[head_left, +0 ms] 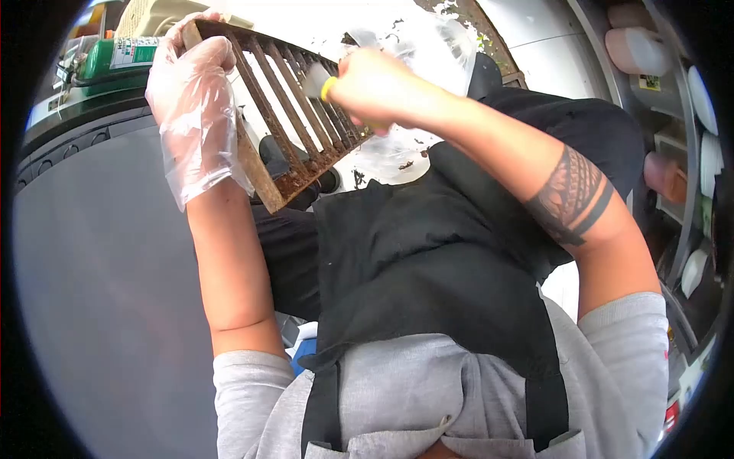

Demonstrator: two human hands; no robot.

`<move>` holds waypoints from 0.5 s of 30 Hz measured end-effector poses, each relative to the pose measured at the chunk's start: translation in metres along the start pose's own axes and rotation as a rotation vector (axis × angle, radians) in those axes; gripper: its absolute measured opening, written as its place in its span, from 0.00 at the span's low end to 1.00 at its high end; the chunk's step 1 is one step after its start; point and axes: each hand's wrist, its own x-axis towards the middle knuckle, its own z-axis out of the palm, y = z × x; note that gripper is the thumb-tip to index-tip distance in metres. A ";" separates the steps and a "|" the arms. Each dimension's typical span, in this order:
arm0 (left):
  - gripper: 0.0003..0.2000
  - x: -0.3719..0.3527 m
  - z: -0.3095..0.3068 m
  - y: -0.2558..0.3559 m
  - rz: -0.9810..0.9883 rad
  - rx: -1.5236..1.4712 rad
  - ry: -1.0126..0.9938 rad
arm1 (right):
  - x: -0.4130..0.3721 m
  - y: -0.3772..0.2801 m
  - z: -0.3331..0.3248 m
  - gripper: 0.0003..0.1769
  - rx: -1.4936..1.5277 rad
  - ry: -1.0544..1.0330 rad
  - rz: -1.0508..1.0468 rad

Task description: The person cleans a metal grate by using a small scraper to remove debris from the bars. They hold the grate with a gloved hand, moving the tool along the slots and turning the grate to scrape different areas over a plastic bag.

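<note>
My left hand [195, 76], in a clear plastic glove, is closed around the upper left end of a rusty, dirt-caked metal drain grate [283, 172]. The grate is tilted up in front of my knees, its bars running lengthwise. My right hand [375, 88] has no glove and is closed around a small scraper [315, 79] with a yellow handle and a grey, motion-blurred blade. That blade overlaps the grate's bars in this view. Brown grime clings thickly to the grate's near inner edge.
A clear plastic bag [436, 53] lies on the pale tiled floor amid dark scraps. Shelving with dishes [634, 50] stands at the right. To the left are a dark grey panel [107, 268] and a green container [115, 65]. A floor channel [489, 34] runs beyond the bag.
</note>
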 end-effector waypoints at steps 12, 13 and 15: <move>0.16 0.004 -0.009 0.006 0.059 -0.037 0.039 | -0.021 -0.010 0.009 0.17 0.021 0.022 0.015; 0.16 -0.001 -0.009 0.008 0.046 0.021 0.030 | -0.015 -0.005 0.012 0.17 0.051 0.024 0.010; 0.16 -0.012 -0.004 0.019 0.019 0.130 0.029 | 0.004 -0.020 0.005 0.15 -0.059 0.003 -0.187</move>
